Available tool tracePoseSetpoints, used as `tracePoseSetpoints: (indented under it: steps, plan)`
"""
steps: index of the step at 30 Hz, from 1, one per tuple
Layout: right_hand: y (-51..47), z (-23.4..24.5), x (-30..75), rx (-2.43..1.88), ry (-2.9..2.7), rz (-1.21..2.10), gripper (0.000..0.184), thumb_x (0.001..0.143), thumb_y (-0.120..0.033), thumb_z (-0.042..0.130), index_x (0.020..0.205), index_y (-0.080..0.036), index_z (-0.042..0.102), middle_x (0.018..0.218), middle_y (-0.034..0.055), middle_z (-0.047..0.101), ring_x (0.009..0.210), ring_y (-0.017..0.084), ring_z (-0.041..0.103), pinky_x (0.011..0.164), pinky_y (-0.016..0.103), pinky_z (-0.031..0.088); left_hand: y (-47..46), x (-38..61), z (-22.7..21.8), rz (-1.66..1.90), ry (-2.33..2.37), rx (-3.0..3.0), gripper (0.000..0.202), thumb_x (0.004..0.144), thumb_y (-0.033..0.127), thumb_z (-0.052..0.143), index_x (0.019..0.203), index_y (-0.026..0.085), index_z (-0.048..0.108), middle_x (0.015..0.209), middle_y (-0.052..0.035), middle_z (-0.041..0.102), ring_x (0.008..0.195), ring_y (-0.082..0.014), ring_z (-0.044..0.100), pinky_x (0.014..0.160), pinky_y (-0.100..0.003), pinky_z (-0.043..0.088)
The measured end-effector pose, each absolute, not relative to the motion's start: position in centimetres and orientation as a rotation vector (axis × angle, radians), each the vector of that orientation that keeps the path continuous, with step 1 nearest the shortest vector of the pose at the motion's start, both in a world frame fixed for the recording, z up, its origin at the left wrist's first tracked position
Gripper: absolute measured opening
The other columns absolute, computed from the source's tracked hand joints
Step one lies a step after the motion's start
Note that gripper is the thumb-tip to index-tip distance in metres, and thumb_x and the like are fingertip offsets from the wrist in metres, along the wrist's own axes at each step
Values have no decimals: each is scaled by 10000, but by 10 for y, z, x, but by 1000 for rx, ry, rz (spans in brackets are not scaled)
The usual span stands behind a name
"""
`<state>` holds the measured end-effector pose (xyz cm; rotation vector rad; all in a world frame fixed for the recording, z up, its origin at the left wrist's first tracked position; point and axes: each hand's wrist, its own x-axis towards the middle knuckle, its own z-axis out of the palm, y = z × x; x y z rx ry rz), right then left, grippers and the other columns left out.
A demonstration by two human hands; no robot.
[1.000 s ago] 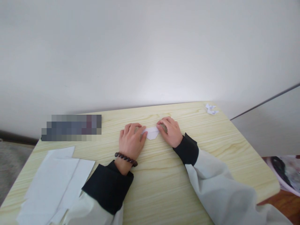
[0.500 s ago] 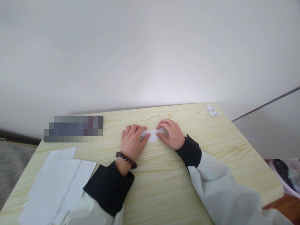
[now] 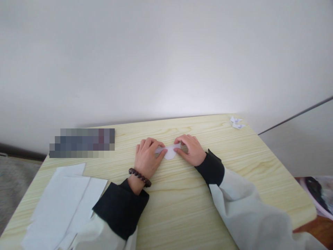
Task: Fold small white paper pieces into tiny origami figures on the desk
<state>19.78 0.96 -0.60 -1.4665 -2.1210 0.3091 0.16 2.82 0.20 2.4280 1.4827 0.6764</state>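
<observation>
A small folded piece of white paper (image 3: pixel 170 152) lies on the light wooden table (image 3: pixel 182 201), near its far edge. My left hand (image 3: pixel 147 158), with a dark bead bracelet on the wrist, pinches the paper's left end with curled fingers. My right hand (image 3: pixel 190 150) presses its fingertips on the paper's right end. Both hands rest on the tabletop, close together, with the paper between them.
Several white paper sheets (image 3: pixel 61 205) lie overlapping at the table's near left corner. Two small folded white paper bits (image 3: pixel 236 123) sit at the far right corner. A blurred dark object (image 3: pixel 82 143) lies at the far left. A white wall stands behind the table.
The fingers of both hands have shifted slightly on the folded paper, which now looks more rounded and shorter. The hands stay in the same place.
</observation>
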Motion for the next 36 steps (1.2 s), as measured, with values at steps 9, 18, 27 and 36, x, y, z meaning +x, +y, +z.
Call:
tracePoseSetpoints:
  steps: [9, 18, 27, 36]
  plan:
    - [10, -4, 198, -1358, -2153, 428, 135, 846, -284, 535, 917, -219, 630, 839, 15, 612, 768, 141, 571, 741, 299, 369, 29, 2, 4, 695, 1370, 2362, 190, 803, 289, 566, 985, 237, 585, 871, -4, 645, 888, -206, 525, 771, -349, 347]
    - [11, -3, 197, -1209, -2116, 402, 121, 846, -221, 500, 859, -212, 621, 883, 34, 654, 836, 156, 583, 778, 301, 417, 27, 3, 8, 675, 1300, 2400, 141, 833, 317, 539, 782, 223, 630, 794, -4, 627, 841, -200, 523, 756, -352, 338]
    - [4, 0, 192, -1292, -2035, 432, 160, 806, -318, 556, 769, -177, 623, 645, 12, 650, 553, 116, 546, 610, 245, 397, 27, 5, 6, 807, 1129, 2243, 163, 844, 302, 513, 811, 189, 626, 787, -12, 664, 762, -167, 572, 729, -300, 409]
    - [1, 5, 187, -1209, -1981, 548, 169, 768, -304, 598, 683, -168, 652, 589, 14, 652, 499, 94, 519, 518, 203, 387, 25, 4, 12, 757, 1090, 2224, 150, 781, 284, 558, 722, 189, 658, 714, -12, 673, 691, -153, 581, 727, -300, 417]
